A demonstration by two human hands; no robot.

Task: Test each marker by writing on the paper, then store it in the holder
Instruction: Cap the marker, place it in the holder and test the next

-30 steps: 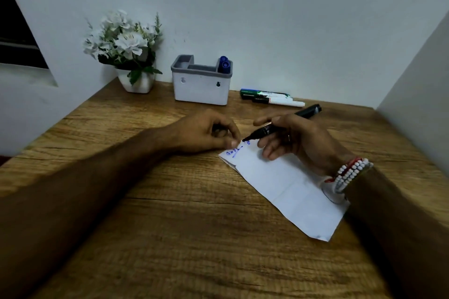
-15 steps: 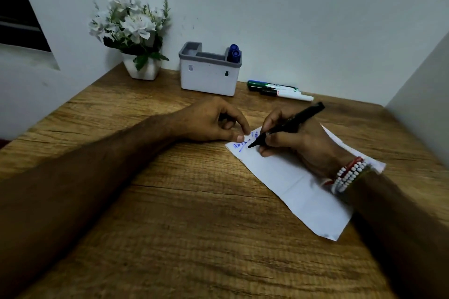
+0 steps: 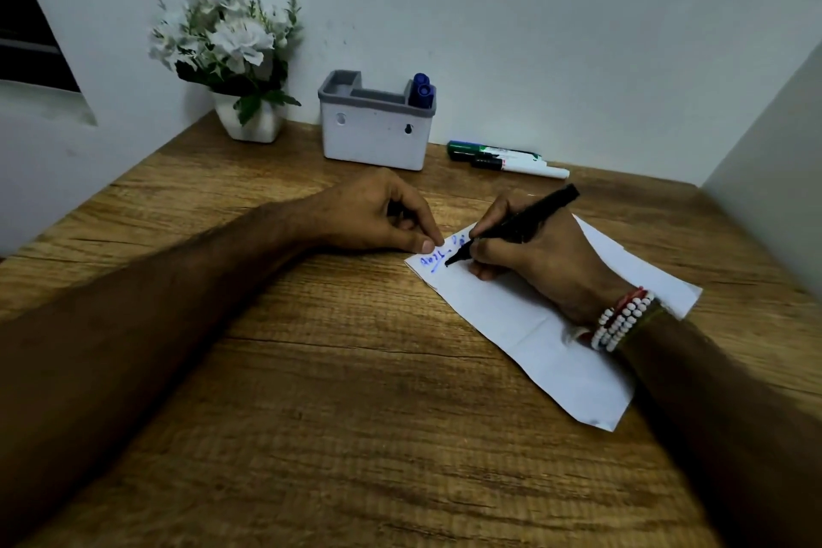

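black marker [image 3: 516, 227]: pinched in my right hand [image 3: 542, 254] between thumb and curled fingers, slanted, tip down on the paper [image 3: 556, 352] at its far left corner, back end pointing up and right. tip sits just beside the blue writing [image 3: 433, 259]. the heel of this hand rests on the sheet; bead bracelets [image 3: 622, 318] at the wrist.

left hand [image 3: 378, 214]: fingers curled, thumb tip touching the paper's corner edge. cannot tell whether anything sits inside the curl.

paper lies flat on the wooden table [image 3: 356, 414], angled.

holder [image 3: 373, 138]: grey-rimmed, at the wall, well apart from the paper. blue marker caps [image 3: 422, 90] stand up from its right compartment.

two more markers [image 3: 507, 158] lie on the table right of the holder. white flowers in a pot [image 3: 231, 58] to its left.
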